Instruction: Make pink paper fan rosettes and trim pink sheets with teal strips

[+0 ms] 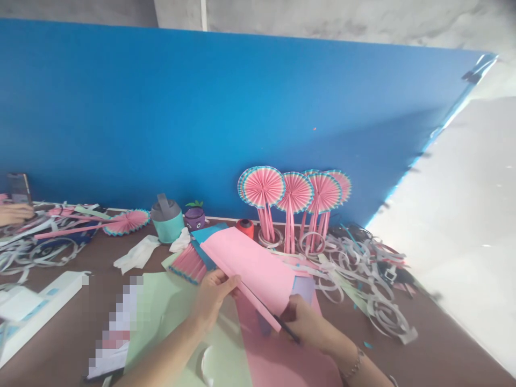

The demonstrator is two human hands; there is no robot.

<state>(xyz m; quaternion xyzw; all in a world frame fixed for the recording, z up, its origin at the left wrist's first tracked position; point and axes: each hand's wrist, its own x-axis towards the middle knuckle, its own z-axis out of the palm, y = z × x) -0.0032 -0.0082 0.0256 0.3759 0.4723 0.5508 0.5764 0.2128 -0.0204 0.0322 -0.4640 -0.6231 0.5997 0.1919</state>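
My left hand [213,295] pinches the near edge of a pink paper sheet [252,263], thumb on top. My right hand [304,322] is closed around dark scissors [291,332], partly hidden by the fingers. Their slim blade lies along a slit near the sheet's lower edge, with a narrow pink strip [264,309] on the near side. Below the hands are a pale green sheet [181,322] and a darker pink sheet [282,355]. A pleated pink paper piece [188,264] with blue edges lies just beyond my left hand.
Pink paper fans [264,187] stand against the blue partition [181,118]. Curled paper strips [382,306] pile up at right. A teal cup [168,223], purple pot [195,219] and white tissue [137,255] sit behind. Another person's hand [14,214] is at far left.
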